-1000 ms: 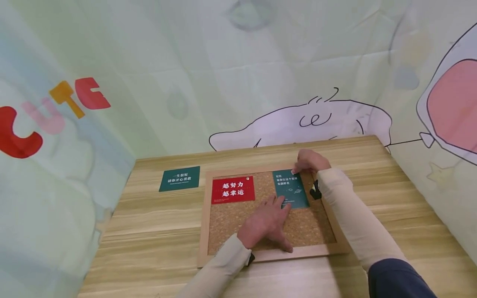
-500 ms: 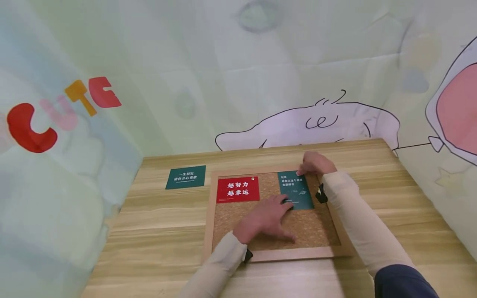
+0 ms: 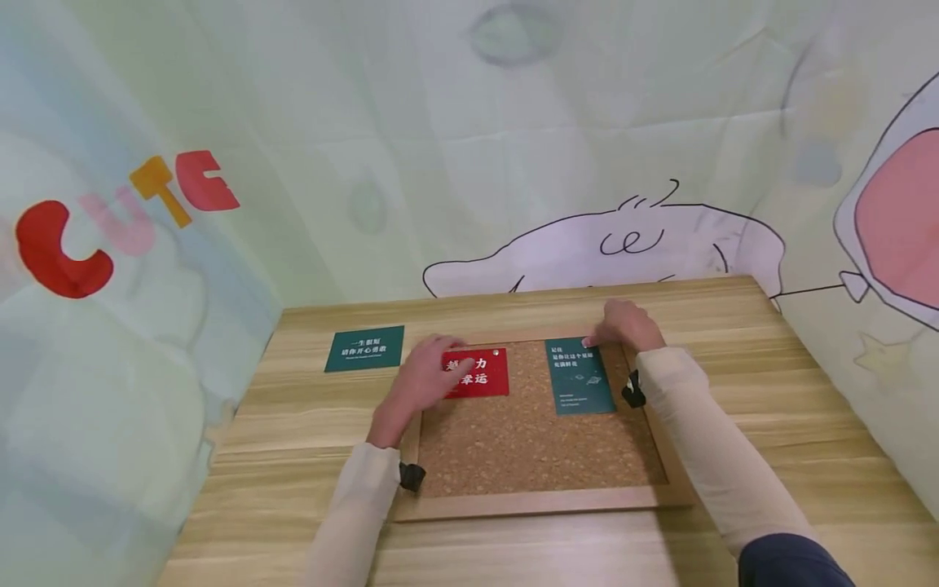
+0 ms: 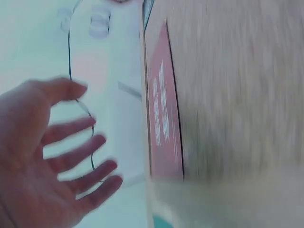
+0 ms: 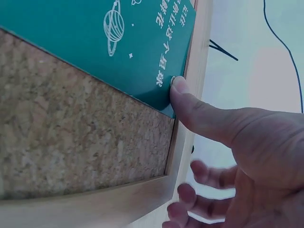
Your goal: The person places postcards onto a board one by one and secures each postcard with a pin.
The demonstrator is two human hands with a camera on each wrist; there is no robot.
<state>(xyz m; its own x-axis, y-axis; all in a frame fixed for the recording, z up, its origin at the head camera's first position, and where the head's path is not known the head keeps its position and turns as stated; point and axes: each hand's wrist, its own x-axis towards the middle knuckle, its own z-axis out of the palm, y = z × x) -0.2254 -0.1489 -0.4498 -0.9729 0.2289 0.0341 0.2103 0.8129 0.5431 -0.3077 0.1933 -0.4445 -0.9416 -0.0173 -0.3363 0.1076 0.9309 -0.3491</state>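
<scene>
Right hand [image 3: 629, 324]: thumb pressed on pale pin [image 5: 172, 80] at planet card [image 3: 581, 379]'s top right corner, other fingers loosely bent. That card lies upper right on framed cork board [image 3: 543, 448]. Left hand [image 3: 425, 377]: fingers spread apart over left end of red card [image 3: 496, 385] at board's upper left, can't tell if touching. Another teal card [image 3: 365, 349] on table [image 3: 271, 456], left of board

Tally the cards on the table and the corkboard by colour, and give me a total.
Green: 2, a side card on the table and a planet card on the corkboard
Red: 1, a red card on the corkboard
Total: 3
</scene>
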